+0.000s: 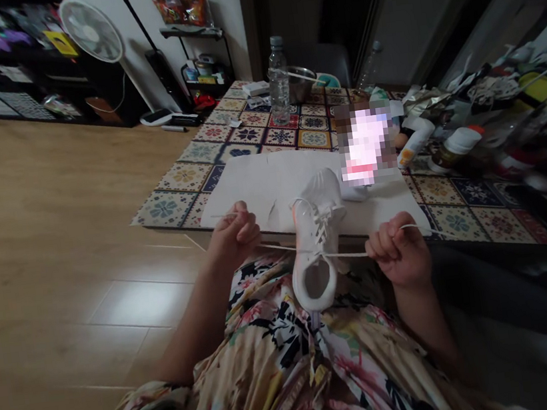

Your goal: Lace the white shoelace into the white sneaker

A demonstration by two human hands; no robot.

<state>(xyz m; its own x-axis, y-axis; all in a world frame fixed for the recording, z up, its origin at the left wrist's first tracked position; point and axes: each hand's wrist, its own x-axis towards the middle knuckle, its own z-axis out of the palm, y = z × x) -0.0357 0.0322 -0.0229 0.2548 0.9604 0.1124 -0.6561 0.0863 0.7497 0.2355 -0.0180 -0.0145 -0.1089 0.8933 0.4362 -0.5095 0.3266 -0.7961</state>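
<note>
A white sneaker (316, 240) rests heel-down on my lap, its toe leaning on the edge of a low table. Its white lace (345, 255) runs taut out to both sides. My left hand (234, 233) is closed in a fist around the left lace end, left of the shoe. My right hand (400, 249) is closed around the right lace end, right of the shoe. Both hands are pulled apart from the shoe, about level with its upper eyelets.
A white sheet (261, 186) lies on the tiled-pattern table (184, 176). A water bottle (278, 83) and metal bowl (300, 80) stand farther back. Bottles and clutter (470, 132) crowd the table's right side. A fan (92, 30) stands on the wood floor at left.
</note>
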